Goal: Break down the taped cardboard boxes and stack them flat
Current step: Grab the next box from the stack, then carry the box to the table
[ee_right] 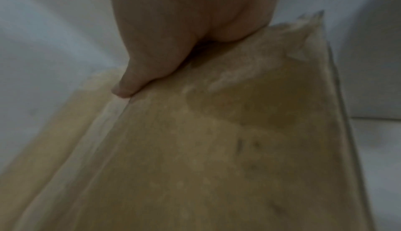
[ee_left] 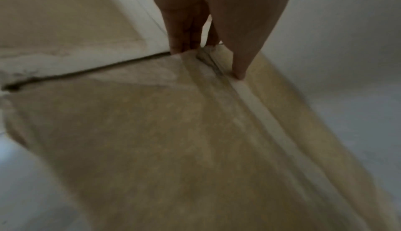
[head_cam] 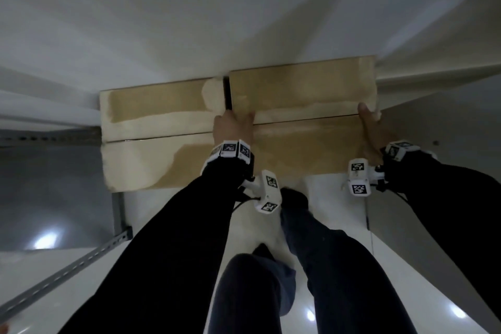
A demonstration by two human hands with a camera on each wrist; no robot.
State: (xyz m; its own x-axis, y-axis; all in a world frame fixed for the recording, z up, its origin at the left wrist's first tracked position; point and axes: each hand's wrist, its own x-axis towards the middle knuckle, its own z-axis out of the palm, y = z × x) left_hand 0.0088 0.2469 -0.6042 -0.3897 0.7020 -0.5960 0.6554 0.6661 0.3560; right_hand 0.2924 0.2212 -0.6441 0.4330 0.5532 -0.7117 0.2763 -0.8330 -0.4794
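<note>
Left hand [head_cam: 232,127] and right hand [head_cam: 372,127] both grip the flattened cardboard box [head_cam: 303,141], thumbs on top, held above the floor [head_cam: 67,293].

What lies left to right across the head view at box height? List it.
Metal rail → left box → left hand → right box → right hand, both hands gripping the right box.

The right hand [ee_right: 195,20] grips the flattened cardboard [ee_right: 217,149] at its far edge, thumb [ee_right: 139,77] pressed on top.
</note>
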